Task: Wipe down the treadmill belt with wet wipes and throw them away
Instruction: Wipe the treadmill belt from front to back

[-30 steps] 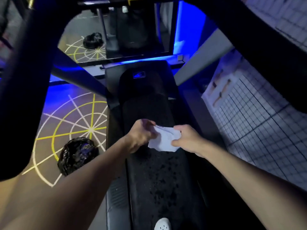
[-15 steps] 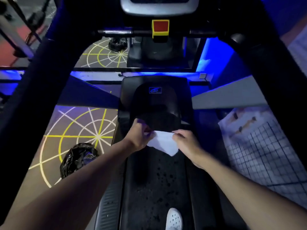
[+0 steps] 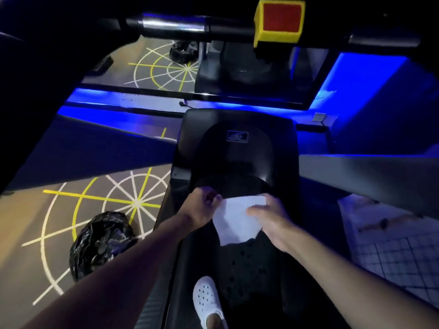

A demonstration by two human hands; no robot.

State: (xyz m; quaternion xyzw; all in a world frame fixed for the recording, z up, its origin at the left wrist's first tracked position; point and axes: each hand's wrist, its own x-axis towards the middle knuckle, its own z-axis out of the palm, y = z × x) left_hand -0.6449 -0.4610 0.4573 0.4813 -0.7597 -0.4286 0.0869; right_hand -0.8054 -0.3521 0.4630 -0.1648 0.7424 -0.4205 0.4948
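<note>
White wet wipe [image 3: 237, 220], pinched between fingers [image 3: 255, 211] of left hand [image 3: 202, 207] and right hand [image 3: 269, 218], hangs over treadmill belt [image 3: 249, 271].

Single head-worn view, wide-angle; straight lines bow toward the edges. It faces forward and steeply down along the treadmill belt [image 3: 249, 269]. Close range: the left hand [image 3: 202, 207] and right hand [image 3: 270, 219], both pinching one wet wipe [image 3: 237, 219], sit mid-frame, forearms entering from the bottom corners. Beyond the hands, the motor cover [image 3: 237, 148]; further up, the red stop button [image 3: 280, 19] at the top edge. Below the left hand, a white shoe [image 3: 206, 300] at the bottom edge. Left of the left hand, a black bin bag [image 3: 102, 243]; right of the right hand, a gridded mat [image 3: 399, 262].
</note>
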